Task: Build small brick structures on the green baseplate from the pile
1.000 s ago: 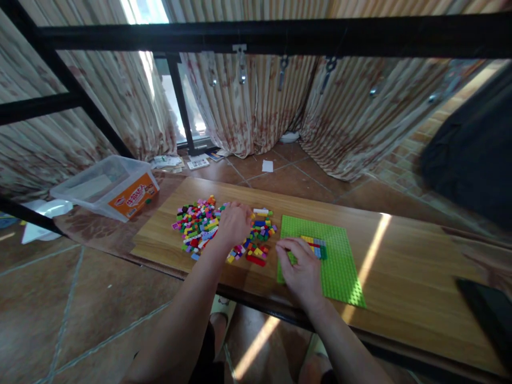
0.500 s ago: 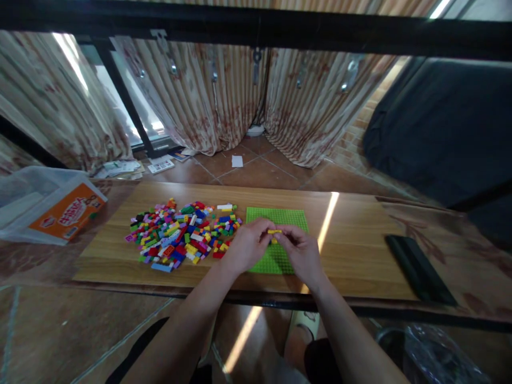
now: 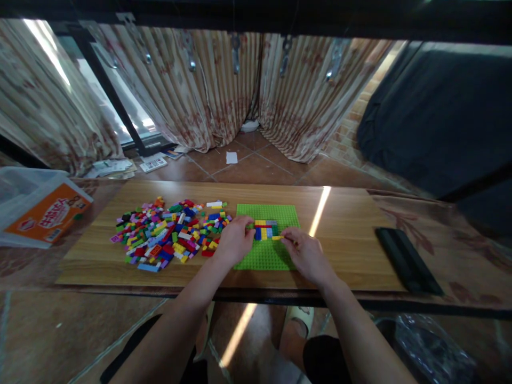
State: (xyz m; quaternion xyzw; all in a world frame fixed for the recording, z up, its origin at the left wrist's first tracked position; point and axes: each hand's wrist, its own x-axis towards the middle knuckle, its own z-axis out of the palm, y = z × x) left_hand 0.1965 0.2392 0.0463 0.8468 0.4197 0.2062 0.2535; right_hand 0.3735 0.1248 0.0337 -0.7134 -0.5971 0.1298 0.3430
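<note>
A green studded baseplate (image 3: 264, 261) lies on the wooden board in front of me. On its middle sits a patch of joined bricks (image 3: 265, 229) in yellow, red, blue and grey. My right hand (image 3: 306, 253) pinches a yellow brick (image 3: 277, 238) between thumb and fingertips, at the lower right edge of the patch. My left hand (image 3: 236, 240) is at the left side of the patch, fingers curled with the tips close together; whatever they hold, if anything, is hidden.
A big heap of loose coloured bricks (image 3: 160, 234) spreads left of the baseplate. Farther left stands a clear plastic box (image 3: 32, 184) with an orange label. A dark flat case (image 3: 408, 261) lies at the right. The wooden board (image 3: 344, 240) has a front edge near my knees.
My hands have moved apart; both were together at the yellow brick above the baseplate. Now only the right holds it, lower by the patch, which has come into view. The camera has shifted slightly.
</note>
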